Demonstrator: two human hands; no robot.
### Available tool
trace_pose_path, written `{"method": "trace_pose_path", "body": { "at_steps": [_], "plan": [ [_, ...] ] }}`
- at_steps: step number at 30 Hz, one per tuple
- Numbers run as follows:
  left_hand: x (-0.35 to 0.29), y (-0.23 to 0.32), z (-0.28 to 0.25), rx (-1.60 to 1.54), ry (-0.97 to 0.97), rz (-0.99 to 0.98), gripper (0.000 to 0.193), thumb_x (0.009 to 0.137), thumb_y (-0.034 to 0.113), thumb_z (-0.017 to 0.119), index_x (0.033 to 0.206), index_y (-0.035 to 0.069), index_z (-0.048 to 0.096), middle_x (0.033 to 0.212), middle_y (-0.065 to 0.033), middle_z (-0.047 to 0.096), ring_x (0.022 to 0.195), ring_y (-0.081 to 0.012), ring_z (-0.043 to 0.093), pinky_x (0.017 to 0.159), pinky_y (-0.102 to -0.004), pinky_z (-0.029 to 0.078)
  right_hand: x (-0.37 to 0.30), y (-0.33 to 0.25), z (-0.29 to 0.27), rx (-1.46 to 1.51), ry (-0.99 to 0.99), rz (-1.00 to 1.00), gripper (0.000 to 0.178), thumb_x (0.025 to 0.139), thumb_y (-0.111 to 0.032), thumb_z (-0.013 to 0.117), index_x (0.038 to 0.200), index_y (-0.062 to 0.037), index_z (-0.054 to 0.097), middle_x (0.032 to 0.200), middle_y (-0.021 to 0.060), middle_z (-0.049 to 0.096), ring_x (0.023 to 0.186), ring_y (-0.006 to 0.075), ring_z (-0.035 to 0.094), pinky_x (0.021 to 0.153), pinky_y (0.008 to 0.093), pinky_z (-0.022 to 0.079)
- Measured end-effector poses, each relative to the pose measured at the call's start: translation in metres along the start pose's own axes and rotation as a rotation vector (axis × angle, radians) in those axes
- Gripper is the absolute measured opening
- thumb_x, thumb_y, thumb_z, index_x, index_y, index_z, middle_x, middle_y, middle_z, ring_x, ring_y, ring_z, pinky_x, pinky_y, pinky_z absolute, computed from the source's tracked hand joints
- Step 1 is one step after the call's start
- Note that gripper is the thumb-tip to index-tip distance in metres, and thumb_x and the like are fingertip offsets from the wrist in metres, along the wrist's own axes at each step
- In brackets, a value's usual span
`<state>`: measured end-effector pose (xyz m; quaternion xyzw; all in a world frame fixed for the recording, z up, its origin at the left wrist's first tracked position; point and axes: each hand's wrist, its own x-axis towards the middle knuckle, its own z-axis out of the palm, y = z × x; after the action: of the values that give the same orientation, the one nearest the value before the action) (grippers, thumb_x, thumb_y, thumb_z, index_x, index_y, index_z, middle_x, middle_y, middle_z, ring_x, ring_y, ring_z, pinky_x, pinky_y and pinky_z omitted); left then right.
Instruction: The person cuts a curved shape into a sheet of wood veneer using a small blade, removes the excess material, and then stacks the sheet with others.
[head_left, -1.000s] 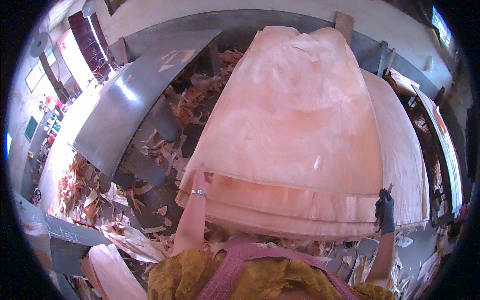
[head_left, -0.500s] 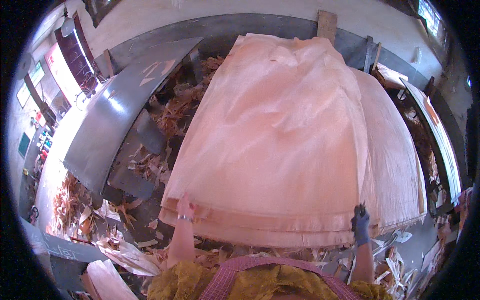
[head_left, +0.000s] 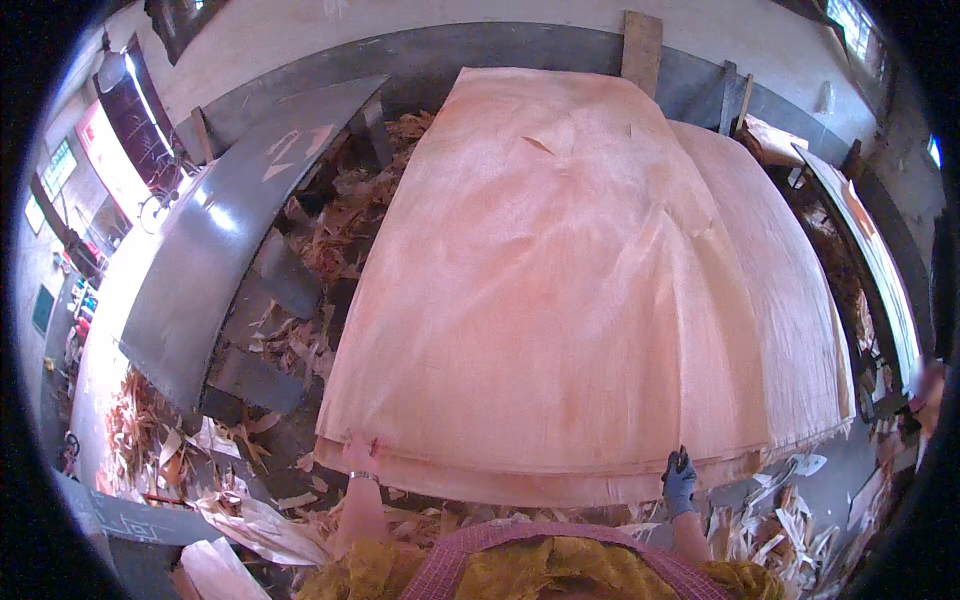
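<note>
Lying across the middle of the view, a broad, thin sheet of pinkish-tan wood veneer (head_left: 520, 300) tops a low stack of similar layers (head_left: 540, 490), whose edges show along the near side. Creases run over its right half, and a small torn flap stands up near its far end. The bare left hand (head_left: 360, 456), a silvery band (head_left: 363, 476) around its wrist, rests on the near-left corner; whether its fingers pinch the veneer, I cannot tell. The right hand (head_left: 680, 478), in a dark grey glove, has its fingers closed on the near edge, where a long upright fold meets them. Just beside the sheet, on the right, lies a paler veneer layer (head_left: 805, 320), partly covered by it. Curled brown veneer scraps (head_left: 345, 215) litter the left, beyond which slopes a glossy dark grey panel (head_left: 200, 270). Behind, a brown wooden board (head_left: 642, 55) stands against the two-tone wall (head_left: 500, 12).
</note>
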<state>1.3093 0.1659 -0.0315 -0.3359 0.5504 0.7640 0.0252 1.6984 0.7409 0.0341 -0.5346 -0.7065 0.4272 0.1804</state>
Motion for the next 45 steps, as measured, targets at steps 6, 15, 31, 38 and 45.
{"method": "trace_pose_path", "body": {
  "at_steps": [6,15,31,38,45],
  "plan": [
    [0.007,0.002,0.031,-0.138,0.103,-0.051,0.036,0.091,0.032,0.063,0.112,0.007,0.046,0.102,-0.0109,0.059,0.069,-0.0264,0.064,0.052,-0.0323,0.059,0.039,0.033,0.013,-0.226,0.056,-0.170,0.046,0.097,-0.034,0.052,0.128,-0.0004,0.054,0.117,0.0253,0.061,0.102,0.0359,0.063,0.086,0.0409,0.049],
    [0.000,-0.010,0.017,-0.094,0.145,-0.057,0.029,0.093,0.030,0.060,0.108,0.007,0.051,0.094,-0.0080,0.060,0.064,-0.0236,0.062,0.050,-0.0315,0.057,0.004,0.020,0.014,-0.388,0.079,-0.248,0.044,0.100,-0.029,0.044,0.136,-0.0042,0.047,0.131,0.0206,0.054,0.112,0.0362,0.058,0.090,0.0422,0.047],
    [0.043,-0.011,-0.051,0.027,0.329,0.292,0.028,0.085,0.024,0.070,0.100,0.001,0.062,0.084,-0.0027,0.064,0.066,-0.0132,0.058,0.054,-0.0291,0.050,0.005,0.070,0.027,-0.424,-0.055,-0.230,0.049,0.100,-0.022,0.044,0.145,-0.0046,0.034,0.140,0.0200,0.048,0.122,0.0306,0.053,0.093,0.0338,0.046],
    [0.066,-0.009,-0.055,0.114,0.354,0.063,0.021,0.080,0.018,0.075,0.079,0.004,0.060,0.071,-0.0025,0.061,0.054,-0.0151,0.056,0.047,-0.0292,0.047,-0.001,0.064,0.039,-0.158,-0.135,-0.187,0.051,0.100,-0.019,0.043,0.146,-0.0013,0.029,0.146,0.0192,0.039,0.131,0.0266,0.044,0.105,0.0307,0.036],
    [0.070,-0.001,-0.042,-0.015,0.370,0.029,0.023,0.079,0.018,0.077,0.082,0.008,0.057,0.068,-0.0007,0.057,0.049,-0.0117,0.051,0.042,-0.0251,0.042,0.019,0.080,0.034,-0.575,-0.008,-0.347,0.051,0.102,-0.023,0.038,0.147,-0.0018,0.028,0.149,0.0134,0.037,0.133,0.0239,0.042,0.108,0.0302,0.034]
  ]
}}
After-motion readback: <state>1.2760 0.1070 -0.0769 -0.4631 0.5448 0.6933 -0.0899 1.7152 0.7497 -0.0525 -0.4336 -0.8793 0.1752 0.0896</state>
